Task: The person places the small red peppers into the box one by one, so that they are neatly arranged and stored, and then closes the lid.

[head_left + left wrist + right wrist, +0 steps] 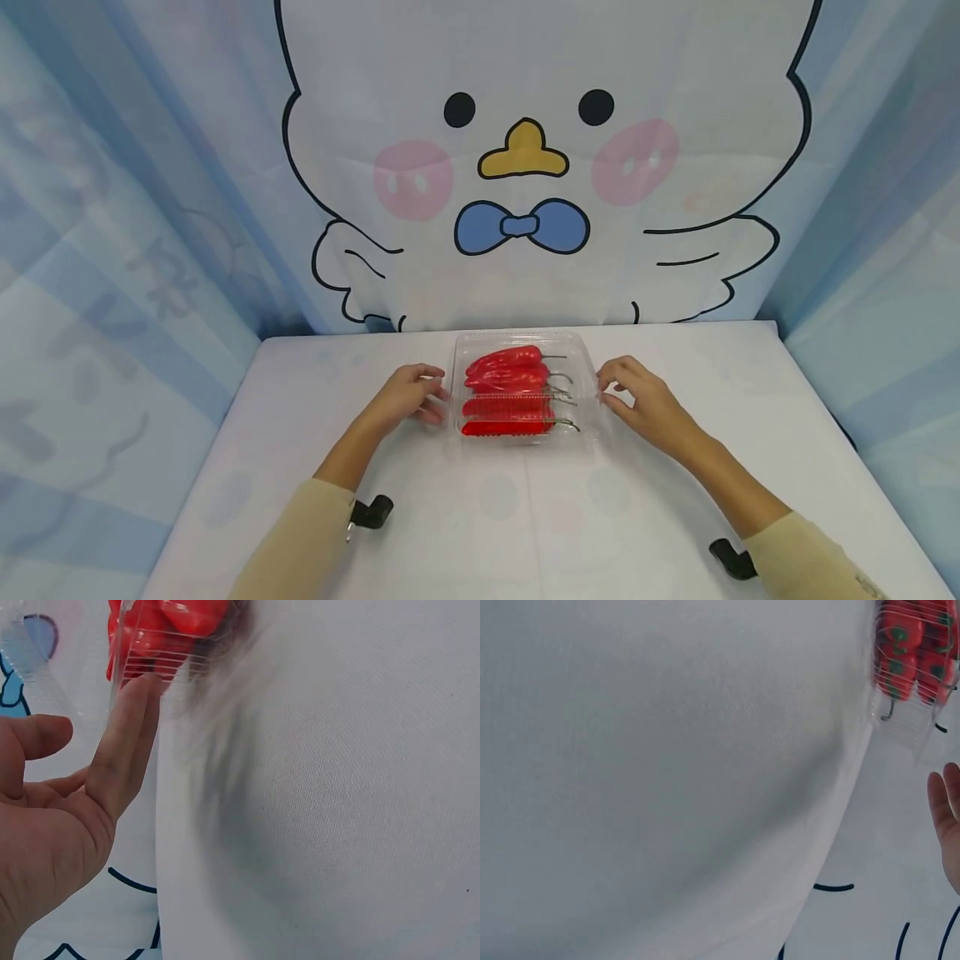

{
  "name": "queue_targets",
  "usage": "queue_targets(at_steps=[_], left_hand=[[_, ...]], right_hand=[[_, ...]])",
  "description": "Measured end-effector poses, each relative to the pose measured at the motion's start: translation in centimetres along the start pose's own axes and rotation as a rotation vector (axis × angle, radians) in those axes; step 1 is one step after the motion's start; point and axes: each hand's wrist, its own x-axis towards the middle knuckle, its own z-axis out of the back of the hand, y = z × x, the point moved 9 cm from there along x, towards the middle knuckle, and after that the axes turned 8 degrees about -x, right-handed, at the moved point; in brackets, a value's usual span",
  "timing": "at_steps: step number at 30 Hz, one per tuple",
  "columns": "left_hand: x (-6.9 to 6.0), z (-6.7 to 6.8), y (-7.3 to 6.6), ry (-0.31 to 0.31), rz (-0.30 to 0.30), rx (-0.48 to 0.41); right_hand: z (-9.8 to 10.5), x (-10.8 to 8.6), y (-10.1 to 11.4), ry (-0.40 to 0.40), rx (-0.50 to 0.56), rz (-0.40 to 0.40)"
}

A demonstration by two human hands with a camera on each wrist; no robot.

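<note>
A clear plastic box with several long red peppers in it stands at the far middle of the table. The peppers lie side by side, their thin stems toward the right. At the box's left side is my left hand; its fingertips reach the ribbed wall in the left wrist view, the thumb held apart. My right hand is beside the right wall, fingers loosely bent, with nothing in them. The right wrist view shows only part of that hand, a gap between it and the box.
The white-covered table ends at the back against a curtain printed with a cartoon bird. Blue patterned curtains hang on both sides. A black wrist attachment sticks out at the left sleeve, another at the right.
</note>
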Motion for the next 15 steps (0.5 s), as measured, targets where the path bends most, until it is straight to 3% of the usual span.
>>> queue_targets(at_steps=[15], left_hand=[[-3.0, -1.6, 0.7, 0.137, 0.042, -0.013]], right_hand=[[-0.2, -1.4, -0.1, -0.007, 0.046, 0.000]])
